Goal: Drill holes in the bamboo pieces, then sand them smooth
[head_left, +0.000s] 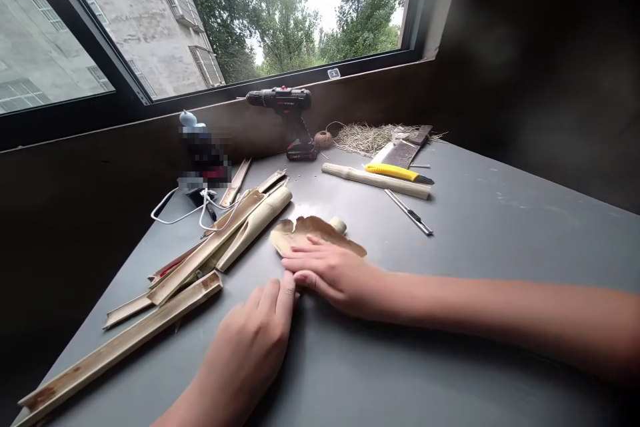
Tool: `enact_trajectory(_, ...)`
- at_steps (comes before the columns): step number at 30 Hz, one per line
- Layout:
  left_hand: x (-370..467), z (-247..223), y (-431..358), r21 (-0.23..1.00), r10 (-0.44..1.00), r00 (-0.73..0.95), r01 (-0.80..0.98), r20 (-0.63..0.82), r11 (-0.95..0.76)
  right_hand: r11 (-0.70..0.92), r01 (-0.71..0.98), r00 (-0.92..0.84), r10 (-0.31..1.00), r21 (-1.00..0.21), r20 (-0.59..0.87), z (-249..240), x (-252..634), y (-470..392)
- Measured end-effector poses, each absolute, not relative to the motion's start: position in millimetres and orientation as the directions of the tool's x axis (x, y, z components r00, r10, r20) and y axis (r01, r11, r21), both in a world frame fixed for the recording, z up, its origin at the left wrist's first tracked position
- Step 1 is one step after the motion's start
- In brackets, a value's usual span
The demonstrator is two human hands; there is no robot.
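A thin, tan, curled sheet (pixel 320 228) with ragged edges, like a dried husk, lies on the grey table at the centre. My right hand (pixel 333 273) rests over its near edge, fingers extended to the left and thumb close below them. Just left of that, my left hand (pixel 263 320) has its fingers curled, with the index fingertip meeting the right hand's fingertips at the sheet's near left corner. What the left fingers pinch, if anything, is hidden. A short pale piece (pixel 339 224) shows behind the sheet.
Split bamboo strips (pixel 125 340) and a bamboo tube (pixel 255 227) lie left. Behind stand a drill (pixel 285 103), twine ball (pixel 324 139) and straw (pixel 365 137). A bamboo stick (pixel 375 180), yellow knife (pixel 393 171), slim cutter (pixel 410 213) and cleaver (pixel 403 152) lie back right.
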State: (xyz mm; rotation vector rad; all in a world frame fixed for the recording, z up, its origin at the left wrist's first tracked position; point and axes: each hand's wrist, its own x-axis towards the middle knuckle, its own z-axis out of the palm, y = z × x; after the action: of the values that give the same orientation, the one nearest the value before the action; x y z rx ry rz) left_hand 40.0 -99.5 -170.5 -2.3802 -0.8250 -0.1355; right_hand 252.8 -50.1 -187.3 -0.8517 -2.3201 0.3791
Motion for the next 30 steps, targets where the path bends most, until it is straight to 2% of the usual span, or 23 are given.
enact_trajectory(3, 40, -171, -103, -0.53, 0.55, 0.777, 0.619, 0.305, -0.58, 0.734, 0.432, -0.625, 0.663, -0.524, 0.412, -191, 262, -36)
enact_trajectory(6, 38, -174, -104, -0.502, 0.593, 0.751, 0.647, 0.29, -0.574, 0.653, 0.542, -0.523, 0.755, -0.529, 0.396, -194, 290, -3)
enact_trajectory(9, 38, -173, -102, -0.43, 0.665, 0.714, 0.682, 0.219, -0.591, 0.623, 0.58, -0.473, 0.782, -0.525, 0.406, -194, 304, 13)
enact_trajectory(13, 44, -168, -93, -0.319, 0.734, 0.667, 0.729, 0.132, -0.605, 0.675, 0.537, -0.536, 0.736, -0.506, 0.413, -193, 281, -12)
enact_trajectory(18, 43, -173, -84, -0.336, 0.558, 0.798, 0.602, 0.227, -0.725, 0.845, 0.33, -0.76, 0.503, -0.422, 0.412, -190, 275, -23)
enact_trajectory(24, 39, -177, -73, -0.331, 0.454, 0.84, 0.537, 0.298, -0.776, 0.721, 0.58, -0.575, 0.692, -0.378, 0.437, -194, 316, 15)
enact_trajectory(28, 39, -174, -74, -0.327, 0.455, 0.833, 0.545, 0.316, -0.772, 0.826, 0.437, -0.696, 0.561, -0.356, 0.449, -196, 299, 3)
enact_trajectory(30, 39, -174, -76, -0.325, 0.478, 0.821, 0.566, 0.313, -0.758, 0.845, 0.416, -0.732, 0.531, -0.337, 0.427, -193, 295, 2)
